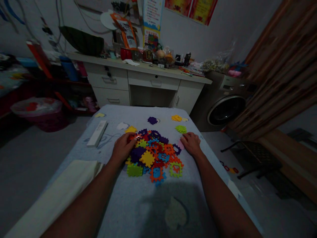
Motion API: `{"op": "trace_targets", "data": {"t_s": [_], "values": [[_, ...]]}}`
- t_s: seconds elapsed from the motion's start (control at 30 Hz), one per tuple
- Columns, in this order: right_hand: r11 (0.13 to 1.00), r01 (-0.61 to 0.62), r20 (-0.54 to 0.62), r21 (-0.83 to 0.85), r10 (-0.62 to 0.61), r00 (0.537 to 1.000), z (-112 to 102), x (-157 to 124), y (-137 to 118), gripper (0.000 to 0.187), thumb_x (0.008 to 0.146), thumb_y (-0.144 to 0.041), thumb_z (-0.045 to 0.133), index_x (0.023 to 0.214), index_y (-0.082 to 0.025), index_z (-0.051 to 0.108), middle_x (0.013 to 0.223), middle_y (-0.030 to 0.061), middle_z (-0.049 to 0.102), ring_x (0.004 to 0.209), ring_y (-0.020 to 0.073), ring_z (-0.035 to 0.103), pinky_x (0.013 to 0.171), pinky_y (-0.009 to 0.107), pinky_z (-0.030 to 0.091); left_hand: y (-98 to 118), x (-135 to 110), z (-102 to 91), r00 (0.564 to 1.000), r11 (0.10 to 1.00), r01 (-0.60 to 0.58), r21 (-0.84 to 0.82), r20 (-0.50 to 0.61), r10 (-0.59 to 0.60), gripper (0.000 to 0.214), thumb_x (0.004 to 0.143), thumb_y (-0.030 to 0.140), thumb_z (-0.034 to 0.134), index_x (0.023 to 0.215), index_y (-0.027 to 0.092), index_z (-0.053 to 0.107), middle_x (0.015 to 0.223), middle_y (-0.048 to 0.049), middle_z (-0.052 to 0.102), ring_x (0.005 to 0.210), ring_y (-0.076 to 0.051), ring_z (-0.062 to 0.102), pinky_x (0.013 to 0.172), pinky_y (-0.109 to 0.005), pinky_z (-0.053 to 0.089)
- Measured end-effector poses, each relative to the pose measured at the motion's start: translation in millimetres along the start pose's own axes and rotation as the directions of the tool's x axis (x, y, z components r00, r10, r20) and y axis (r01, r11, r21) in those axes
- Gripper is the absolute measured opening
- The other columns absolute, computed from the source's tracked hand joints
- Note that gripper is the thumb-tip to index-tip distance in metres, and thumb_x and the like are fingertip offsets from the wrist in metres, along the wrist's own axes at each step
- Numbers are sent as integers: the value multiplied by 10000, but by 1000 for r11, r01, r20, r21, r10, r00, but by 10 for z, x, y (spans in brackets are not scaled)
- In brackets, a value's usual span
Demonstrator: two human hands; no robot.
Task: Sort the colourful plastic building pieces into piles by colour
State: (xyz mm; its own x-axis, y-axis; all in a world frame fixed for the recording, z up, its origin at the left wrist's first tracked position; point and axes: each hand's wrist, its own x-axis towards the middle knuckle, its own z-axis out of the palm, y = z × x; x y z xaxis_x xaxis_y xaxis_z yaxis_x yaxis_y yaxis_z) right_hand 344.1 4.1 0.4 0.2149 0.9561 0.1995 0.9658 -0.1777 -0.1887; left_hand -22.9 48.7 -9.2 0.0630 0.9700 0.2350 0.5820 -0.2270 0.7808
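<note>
A heap of interlocking plastic puzzle pieces (147, 158) in orange, yellow, green, blue, purple and red lies on the cloth-covered table. My left hand (123, 145) rests against the heap's left side, thumb and fingers apart, touching pieces near an orange one. At the right of the heap, my right hand (192, 143) lies on the cloth with its fingers loosely bent and nothing visible in them. Just beyond it is a lime-green piece (181, 129). Farther back lie a purple piece (152, 120) and a yellow-orange piece (176, 118), apart from the heap.
A long white box (97, 133) sits on the table's left side, with a folded pale cloth (71, 180) nearer me. Behind the table stands a white desk (111, 77) crowded with items. A washing machine (226, 99) is at the right, a waste bin (41, 114) at the left.
</note>
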Motion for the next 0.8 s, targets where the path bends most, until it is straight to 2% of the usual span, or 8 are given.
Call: {"op": "trace_targets", "data": {"t_s": [0.33, 0.43, 0.57, 0.8], "values": [[997, -23, 24, 78, 22, 999, -3, 91, 5, 447, 957, -503, 424, 1276, -276, 642, 1395, 94, 513, 1238, 322, 429, 1024, 500, 331, -36, -4, 12, 1000, 998, 22, -60, 6, -21, 459, 831, 530, 539, 1159, 227, 643, 1110, -69, 697, 1004, -257, 638, 830, -361, 508], [989, -34, -9, 145, 36, 999, -40, 66, 69, 424, 911, -448, 498, 1260, -247, 634, 1351, 105, 529, 1216, 314, 451, 1006, 473, 351, -36, -2, 13, 1000, 998, 24, -60, 7, -24, 457, 831, 529, 540, 1162, 232, 643, 1112, -64, 696, 1009, -258, 636, 832, -361, 507], [989, -50, 7, 139, 49, 999, -93, -3, 140, 517, 796, -399, 622, 1273, -202, 597, 1254, 125, 569, 1156, 312, 481, 977, 446, 368, -64, 7, 27, 1000, 998, 16, -59, 3, -16, 454, 833, 524, 540, 1165, 232, 643, 1110, -61, 697, 1008, -255, 636, 837, -357, 505], [986, 5, 12, 165, -7, 1000, -73, -46, 98, 517, 740, -336, 656, 1231, -185, 601, 1177, 109, 603, 1088, 268, 520, 952, 387, 380, -61, 11, 28, 1000, 999, -3, -43, 8, 4, 440, 848, 515, 532, 1157, 224, 646, 1114, -61, 697, 1022, -247, 634, 869, -352, 497]]}}
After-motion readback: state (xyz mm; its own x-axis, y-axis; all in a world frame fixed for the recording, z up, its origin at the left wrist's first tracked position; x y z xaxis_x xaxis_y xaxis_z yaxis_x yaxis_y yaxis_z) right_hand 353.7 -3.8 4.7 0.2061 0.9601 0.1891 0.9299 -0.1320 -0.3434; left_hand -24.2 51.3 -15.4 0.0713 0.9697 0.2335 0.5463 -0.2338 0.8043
